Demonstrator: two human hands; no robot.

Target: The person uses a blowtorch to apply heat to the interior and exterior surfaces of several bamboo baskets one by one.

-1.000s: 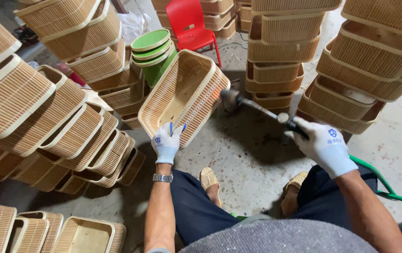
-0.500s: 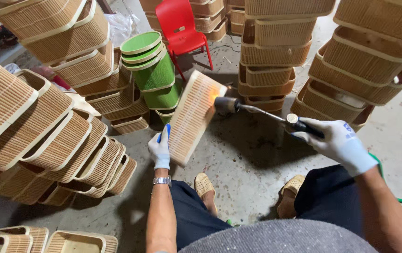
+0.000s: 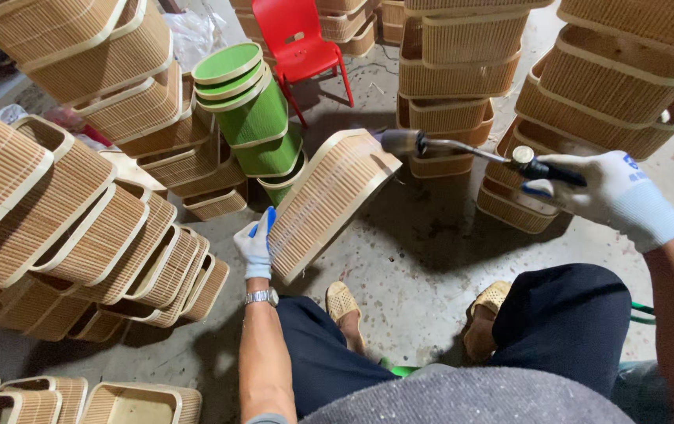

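Your left hand (image 3: pixel 256 247) is clamped on the tilted rectangular woven bamboo basket (image 3: pixel 329 196), centre floor. Your right hand (image 3: pixel 611 196) is closed on the black-handled metal torch (image 3: pixel 462 149), whose nozzle touches the basket's far rim. Green woven baskets (image 3: pixel 254 118) stacked far left.
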